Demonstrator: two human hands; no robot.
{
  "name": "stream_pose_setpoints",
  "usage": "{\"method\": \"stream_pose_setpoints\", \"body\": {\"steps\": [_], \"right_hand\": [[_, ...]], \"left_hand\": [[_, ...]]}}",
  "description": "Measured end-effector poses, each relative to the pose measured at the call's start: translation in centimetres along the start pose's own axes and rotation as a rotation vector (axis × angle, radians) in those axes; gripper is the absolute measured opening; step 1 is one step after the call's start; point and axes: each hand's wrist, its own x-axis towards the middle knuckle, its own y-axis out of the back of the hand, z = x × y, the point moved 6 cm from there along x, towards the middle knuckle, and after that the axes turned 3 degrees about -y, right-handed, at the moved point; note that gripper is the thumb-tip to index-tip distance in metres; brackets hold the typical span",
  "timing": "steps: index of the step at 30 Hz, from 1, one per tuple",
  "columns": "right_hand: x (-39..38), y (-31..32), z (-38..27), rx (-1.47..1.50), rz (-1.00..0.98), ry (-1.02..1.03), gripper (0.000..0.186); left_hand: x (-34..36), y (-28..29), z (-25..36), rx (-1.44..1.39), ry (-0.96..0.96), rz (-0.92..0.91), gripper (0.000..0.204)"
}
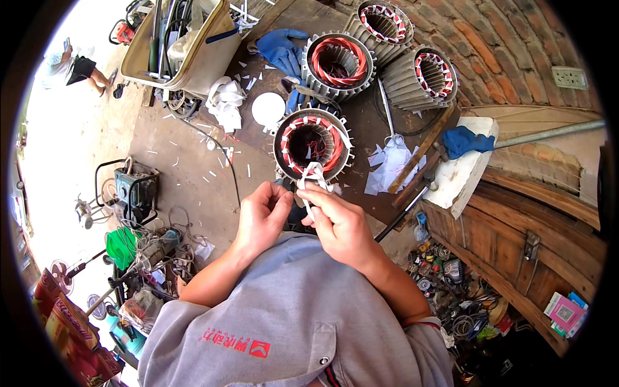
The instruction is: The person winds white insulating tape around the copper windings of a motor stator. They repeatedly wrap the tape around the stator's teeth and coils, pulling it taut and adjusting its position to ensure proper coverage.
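In front of me stands a motor stator with fins round its metal housing and a ring of red windings partly bound in white. A strip of white binding tape loops up at its near rim. My right hand is closed on this tape between thumb and fingers. Close beside it, my left hand is pinched shut with the fingertips together; whatever is between them is too small to make out. Both hands are just on my side of the stator.
Three more stators stand behind. Blue gloves, a crumpled white cloth and a white disc lie on the bench. At the back left is a tool bin. White paper pieces and a hammer are to the right.
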Motion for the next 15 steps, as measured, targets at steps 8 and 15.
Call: {"method": "stream_pose_setpoints", "body": {"steps": [8,15], "right_hand": [[-0.9,1.5,0.1,-0.632,0.253,0.237,0.034],[-0.9,2.4,-0.6,-0.578,0.287,0.346,0.026]], "left_hand": [[0.1,-2.9,-0.2,-0.058,-0.091,-0.144,0.017],[2.2,-3.4,0.4,-0.081,0.048,-0.296,0.015]]}}
